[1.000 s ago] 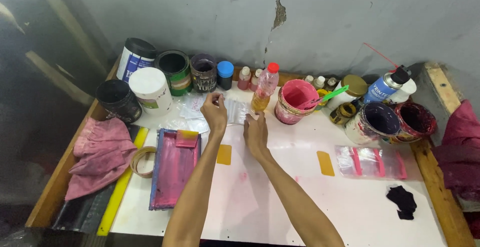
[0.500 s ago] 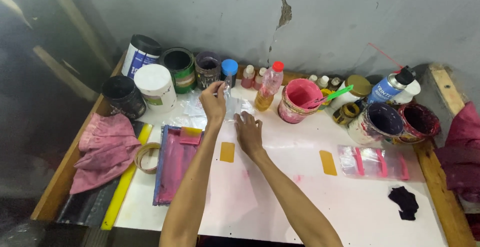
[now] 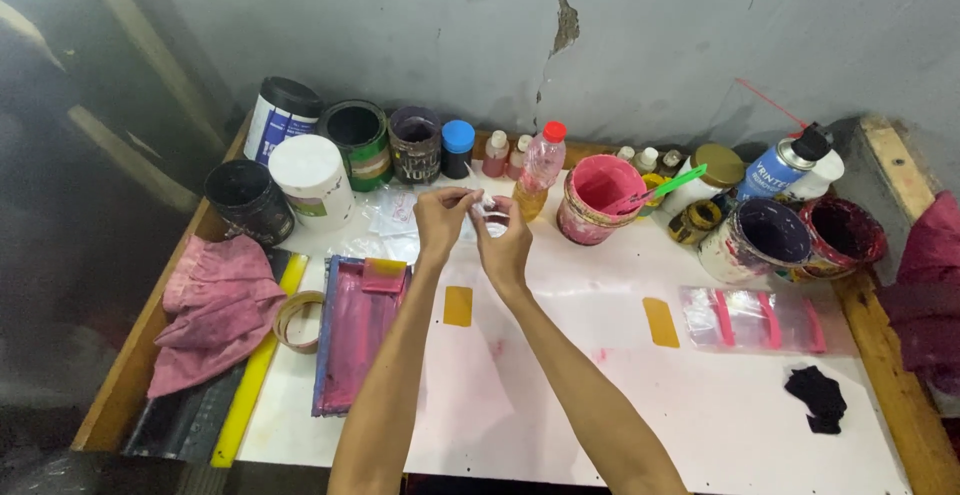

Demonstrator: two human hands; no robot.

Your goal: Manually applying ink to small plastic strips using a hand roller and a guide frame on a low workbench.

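My left hand (image 3: 441,220) and my right hand (image 3: 503,240) meet above the white tabletop (image 3: 560,395), fingertips pinched together on a small white piece (image 3: 487,204), which looks like thin plastic or paper. Both hands hover just in front of a clear bottle with a red cap (image 3: 540,170) holding yellow liquid. More crumpled clear plastic (image 3: 392,217) lies on the table just left of my hands. What the small white piece is cannot be made out.
A row of paint cans and tubs (image 3: 360,140) lines the back wall, with a pink bucket (image 3: 600,198) and a spray can (image 3: 785,165) further right. A pink-stained screen frame (image 3: 358,330), tape roll (image 3: 298,320) and pink rag (image 3: 215,305) sit left. Clear bag (image 3: 755,317) right.
My hands have come together and lifted a little off the table; the right hand, flat on the surface before, now pinches the small white piece with the left.
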